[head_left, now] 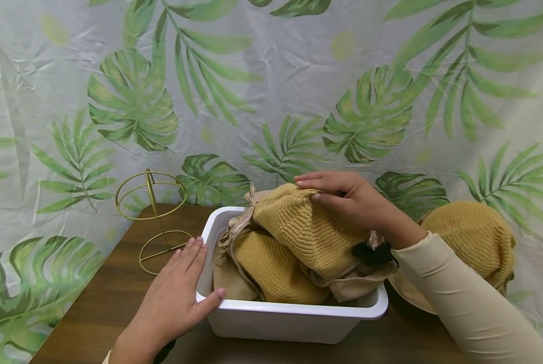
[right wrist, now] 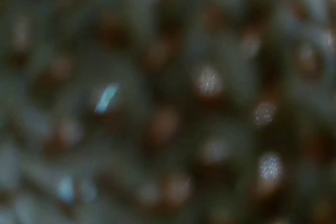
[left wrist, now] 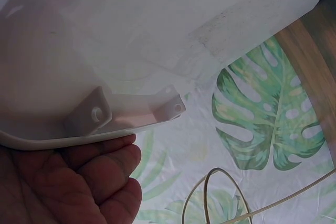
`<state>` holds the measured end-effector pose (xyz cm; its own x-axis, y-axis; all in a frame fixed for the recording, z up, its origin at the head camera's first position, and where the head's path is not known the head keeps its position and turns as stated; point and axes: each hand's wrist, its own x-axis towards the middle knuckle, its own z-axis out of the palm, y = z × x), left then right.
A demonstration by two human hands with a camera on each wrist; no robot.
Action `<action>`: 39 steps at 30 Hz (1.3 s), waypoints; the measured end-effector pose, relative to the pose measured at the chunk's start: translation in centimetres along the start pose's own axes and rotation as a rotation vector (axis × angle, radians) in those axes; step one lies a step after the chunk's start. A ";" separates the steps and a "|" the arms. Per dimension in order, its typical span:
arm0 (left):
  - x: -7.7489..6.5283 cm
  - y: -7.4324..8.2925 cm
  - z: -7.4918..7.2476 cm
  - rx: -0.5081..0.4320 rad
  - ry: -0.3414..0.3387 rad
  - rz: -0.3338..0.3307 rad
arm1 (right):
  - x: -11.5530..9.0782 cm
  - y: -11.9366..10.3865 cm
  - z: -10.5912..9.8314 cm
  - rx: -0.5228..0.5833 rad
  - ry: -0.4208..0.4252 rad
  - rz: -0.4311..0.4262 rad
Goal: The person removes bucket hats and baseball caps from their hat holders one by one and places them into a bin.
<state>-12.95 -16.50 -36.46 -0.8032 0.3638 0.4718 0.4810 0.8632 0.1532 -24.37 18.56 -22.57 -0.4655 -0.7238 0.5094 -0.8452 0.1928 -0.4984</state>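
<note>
A white plastic tub (head_left: 294, 323) stands on the table, holding yellow knitted hats with tan fabric edging. My left hand (head_left: 176, 288) rests on the tub's left rim, fingers straight along the outside and thumb over the front corner. In the left wrist view, the fingers (left wrist: 110, 177) lie against the underside of the rim. Over the upper knitted hat (head_left: 316, 232) lies my right hand (head_left: 357, 202), pinching its peak between thumb and fingers. Beneath it sits the lower knitted hat (head_left: 276, 268). Only a dark blurred weave fills the right wrist view.
A gold wire stand (head_left: 150, 194) with round rings is behind the tub at the left. Another yellow knitted hat (head_left: 471, 242) sits at the right, beyond my right forearm. The wooden tabletop (head_left: 98, 298) meets a leaf-printed curtain (head_left: 289, 76) at the back.
</note>
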 end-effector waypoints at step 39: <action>0.2 0.2 -0.4 0.008 0.003 0.005 | 0.6 4.0 8.4 -0.180 -0.600 0.004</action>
<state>-12.92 -16.40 -36.02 -0.7995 0.3673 0.4754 0.4825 0.8640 0.1438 -25.81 13.34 -30.08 -0.2847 -0.9586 -0.0010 -0.8989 0.2673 -0.3472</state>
